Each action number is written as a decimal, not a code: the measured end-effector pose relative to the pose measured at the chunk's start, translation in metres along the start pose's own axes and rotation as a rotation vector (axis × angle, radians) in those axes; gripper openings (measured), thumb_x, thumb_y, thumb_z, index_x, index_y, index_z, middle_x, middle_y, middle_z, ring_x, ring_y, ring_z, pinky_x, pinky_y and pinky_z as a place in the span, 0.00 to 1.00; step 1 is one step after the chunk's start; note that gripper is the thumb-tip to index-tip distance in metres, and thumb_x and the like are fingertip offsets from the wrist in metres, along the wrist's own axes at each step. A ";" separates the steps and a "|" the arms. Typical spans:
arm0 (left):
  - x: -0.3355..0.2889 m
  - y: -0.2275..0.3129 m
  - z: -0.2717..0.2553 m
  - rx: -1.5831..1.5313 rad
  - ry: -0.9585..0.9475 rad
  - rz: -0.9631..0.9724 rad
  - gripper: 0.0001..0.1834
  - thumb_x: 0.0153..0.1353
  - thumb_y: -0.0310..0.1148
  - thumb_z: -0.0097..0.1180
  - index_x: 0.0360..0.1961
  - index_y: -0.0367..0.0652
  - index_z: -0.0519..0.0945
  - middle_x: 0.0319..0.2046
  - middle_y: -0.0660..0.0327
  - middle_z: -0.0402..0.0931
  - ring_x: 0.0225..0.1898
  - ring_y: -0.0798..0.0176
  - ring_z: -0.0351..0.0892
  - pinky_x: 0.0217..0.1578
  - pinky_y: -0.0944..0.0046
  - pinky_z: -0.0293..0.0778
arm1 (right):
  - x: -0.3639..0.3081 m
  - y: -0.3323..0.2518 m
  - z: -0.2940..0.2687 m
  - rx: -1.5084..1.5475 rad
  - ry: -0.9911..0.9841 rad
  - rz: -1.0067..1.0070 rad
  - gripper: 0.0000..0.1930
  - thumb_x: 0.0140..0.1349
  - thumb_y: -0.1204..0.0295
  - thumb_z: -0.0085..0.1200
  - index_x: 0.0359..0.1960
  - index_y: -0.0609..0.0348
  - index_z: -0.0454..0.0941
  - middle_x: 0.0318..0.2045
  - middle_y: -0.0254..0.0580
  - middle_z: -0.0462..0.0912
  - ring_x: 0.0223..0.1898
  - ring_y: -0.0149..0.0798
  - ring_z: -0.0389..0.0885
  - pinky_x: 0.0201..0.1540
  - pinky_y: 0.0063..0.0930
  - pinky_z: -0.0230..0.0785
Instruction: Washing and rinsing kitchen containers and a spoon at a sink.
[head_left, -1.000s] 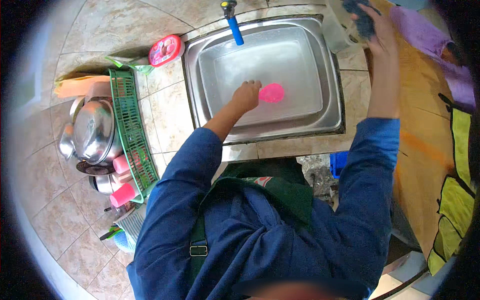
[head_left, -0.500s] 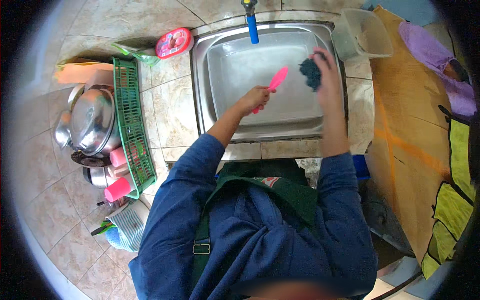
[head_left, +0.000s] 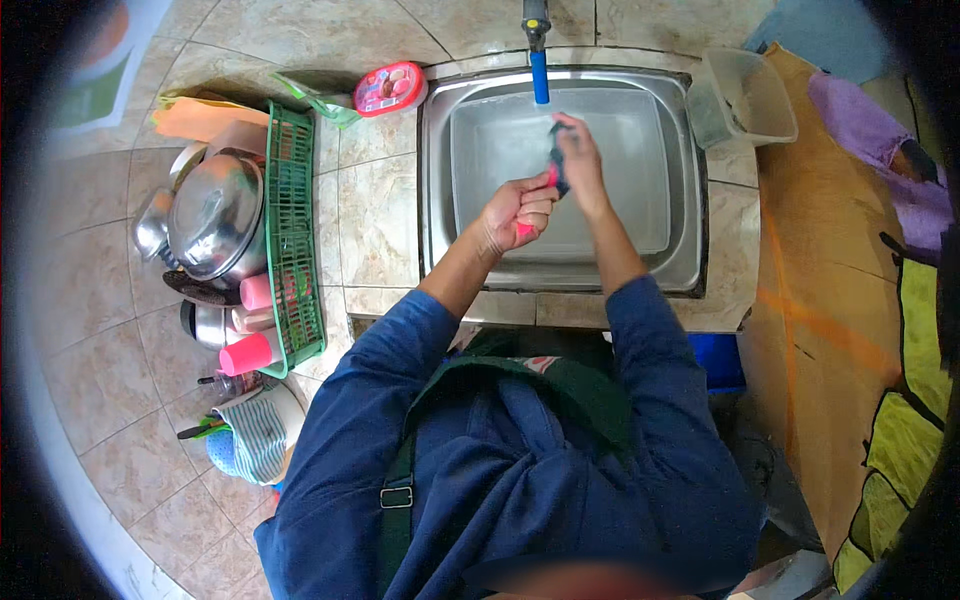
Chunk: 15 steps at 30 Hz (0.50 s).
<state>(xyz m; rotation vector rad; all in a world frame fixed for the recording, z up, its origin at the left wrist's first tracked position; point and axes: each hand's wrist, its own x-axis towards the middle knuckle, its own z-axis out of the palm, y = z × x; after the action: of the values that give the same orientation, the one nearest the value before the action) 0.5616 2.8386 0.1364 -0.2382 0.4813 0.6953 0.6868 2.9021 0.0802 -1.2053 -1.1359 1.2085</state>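
Above the steel sink (head_left: 437, 205), my left hand (head_left: 515, 212) is closed around the handle of a pink plastic utensil (head_left: 525, 231) with a long flat head. My right hand (head_left: 583, 165) grips a dark scrubbing pad (head_left: 556, 140), pressed over the utensil's head. Most of that head is hidden by the pad and fingers. Just beyond my hands, a tap with a blue spout (head_left: 540, 78) points down over the sink; no stream shows from it.
A green dish rack (head_left: 291, 220) at the left holds a steel pot (head_left: 215, 218) and pink cups (head_left: 248, 354). A red-lidded tub (head_left: 390, 88) stands at the sink's back left corner. On the right are a clear plastic container (head_left: 745, 97) and a brown board (head_left: 825, 290).
My right hand has moved left with the scrubbing pad, from beside the utensil onto its head. My left hand still holds the handle. The whole view has shifted slightly.
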 end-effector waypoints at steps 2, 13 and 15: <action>-0.009 -0.001 0.000 -0.057 -0.046 -0.018 0.07 0.67 0.31 0.34 0.33 0.44 0.66 0.14 0.73 0.52 0.10 0.79 0.47 0.07 0.78 0.47 | -0.006 0.002 0.010 0.051 0.035 0.030 0.13 0.60 0.71 0.43 0.46 0.56 0.72 0.47 0.47 0.73 0.49 0.44 0.70 0.55 0.33 0.58; -0.067 -0.006 -0.039 0.384 0.099 0.146 0.05 0.66 0.33 0.37 0.35 0.49 0.66 0.14 0.73 0.53 0.11 0.78 0.49 0.08 0.77 0.47 | -0.059 0.021 0.083 -0.078 0.107 0.248 0.23 0.53 0.73 0.51 0.52 0.58 0.65 0.44 0.56 0.72 0.43 0.46 0.74 0.45 0.33 0.66; -0.079 -0.009 -0.034 0.583 0.229 0.173 0.07 0.66 0.34 0.36 0.41 0.49 0.66 0.14 0.72 0.53 0.12 0.77 0.50 0.09 0.75 0.48 | -0.072 0.030 0.097 -0.075 0.150 0.258 0.19 0.55 0.73 0.49 0.49 0.59 0.65 0.31 0.40 0.71 0.26 0.32 0.71 0.24 0.28 0.68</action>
<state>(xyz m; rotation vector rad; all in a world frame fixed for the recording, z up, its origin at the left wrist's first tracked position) 0.5035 2.7758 0.1467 0.2791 0.9082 0.6689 0.5852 2.8344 0.0556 -1.5088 -0.9419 1.2507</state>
